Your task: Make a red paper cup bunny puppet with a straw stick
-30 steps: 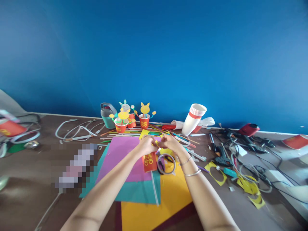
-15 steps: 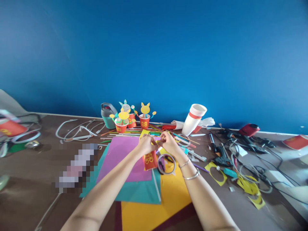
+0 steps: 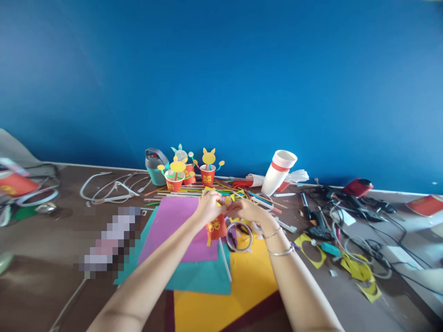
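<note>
Center frame: left hand (image 3: 209,207) grips the upper end of a red paper cup (image 3: 216,228) | Right hand (image 3: 247,210), fingers bunched, meets it there; whether it pinches anything is unclear | Tape roll (image 3: 251,240) sits just right of the cup | Three cup figures (image 3: 175,182) stand beyond, left of center

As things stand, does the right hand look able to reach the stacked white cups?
Probably yes: the stacked white cups stand beyond the right hand, with little but low-lying sticks seen between, though that hand is bunched beside the red cup.
</note>
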Tool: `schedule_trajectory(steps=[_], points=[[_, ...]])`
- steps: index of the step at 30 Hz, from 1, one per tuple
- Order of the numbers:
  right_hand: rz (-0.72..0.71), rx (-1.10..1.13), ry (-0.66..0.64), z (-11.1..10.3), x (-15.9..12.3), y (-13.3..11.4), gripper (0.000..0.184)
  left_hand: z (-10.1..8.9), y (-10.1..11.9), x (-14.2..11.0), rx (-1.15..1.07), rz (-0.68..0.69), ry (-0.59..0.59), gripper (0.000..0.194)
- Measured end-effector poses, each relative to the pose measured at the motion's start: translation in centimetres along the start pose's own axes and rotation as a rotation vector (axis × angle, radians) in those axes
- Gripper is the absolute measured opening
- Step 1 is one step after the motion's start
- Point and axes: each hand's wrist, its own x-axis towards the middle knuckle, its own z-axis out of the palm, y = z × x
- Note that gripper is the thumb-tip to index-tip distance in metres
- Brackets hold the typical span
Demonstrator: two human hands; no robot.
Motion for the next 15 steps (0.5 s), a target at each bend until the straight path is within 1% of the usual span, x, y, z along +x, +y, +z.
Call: schedule_trajectory(steps=[2,3,4,6,8,10,12,13,15], points=[[-0.006,0.004,-0.095,0.4,0.0,0.0,0.014,-0.1,0.1,0.0,-0.021,-0.004,0.036,0.003],[-0.006,0.002,-0.101,0.7,0.1,0.0,0.018,-0.2,0.2,0.0,-0.033,-0.003,0.060,0.004],[-0.003,-0.004,-0.081,1.1,0.2,0.0,0.021,-0.4,0.4,0.0,-0.045,0.002,0.087,0.006],[0.016,-0.021,0.004,2.0,0.6,-0.1,0.027,-0.7,0.6,-0.2,-0.062,0.025,0.152,0.008],[0.034,-0.018,0.078,2.6,0.9,-0.4,0.030,-1.1,1.0,-0.4,-0.068,0.074,0.244,0.009],[0.005,0.098,0.114,2.7,1.0,-0.9,0.032,-1.4,1.3,-0.7,-0.068,0.143,0.387,0.008],[-0.082,0.302,0.125,2.4,0.7,-1.4,0.035,-1.6,1.5,-0.9,-0.068,0.202,0.543,0.010],[-0.129,0.399,0.129,2.1,0.5,-1.6,0.038,-1.7,1.5,-1.0,-0.067,0.228,0.598,0.013],[-0.183,0.522,0.134,1.5,0.0,-2.1,0.043,-1.7,1.6,-1.1,-0.060,0.267,0.652,0.016]])
